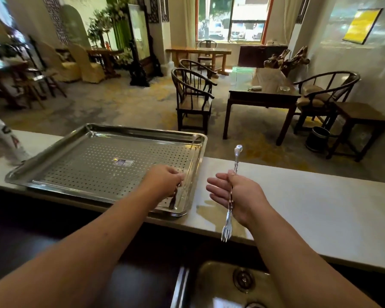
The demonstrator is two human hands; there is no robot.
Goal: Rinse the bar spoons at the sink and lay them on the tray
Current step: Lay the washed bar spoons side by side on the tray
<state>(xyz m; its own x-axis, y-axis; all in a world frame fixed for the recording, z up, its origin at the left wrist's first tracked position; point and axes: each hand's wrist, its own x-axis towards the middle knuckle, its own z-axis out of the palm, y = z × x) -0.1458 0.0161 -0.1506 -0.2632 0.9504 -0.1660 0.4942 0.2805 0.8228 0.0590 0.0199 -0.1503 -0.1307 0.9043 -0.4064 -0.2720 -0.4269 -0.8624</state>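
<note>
The right hand [236, 192], centre-right, is closed on a twisted steel bar spoon [231, 192], its axis upright, fork end down. The perforated steel tray [53, 174] lies leftward; there the left hand [162, 181] seemingly pinches another spoon.

I see a pale worktop [298, 192] running L to R across the view. A perforated steel tray [60, 161] sits flat on its L part, near edge overhanging slightly toward me. A wet patch [206, 211] shines just R of the tray's near corner. A white bag-like item [3, 141] stands at far L; can't tell what it is.
</note>
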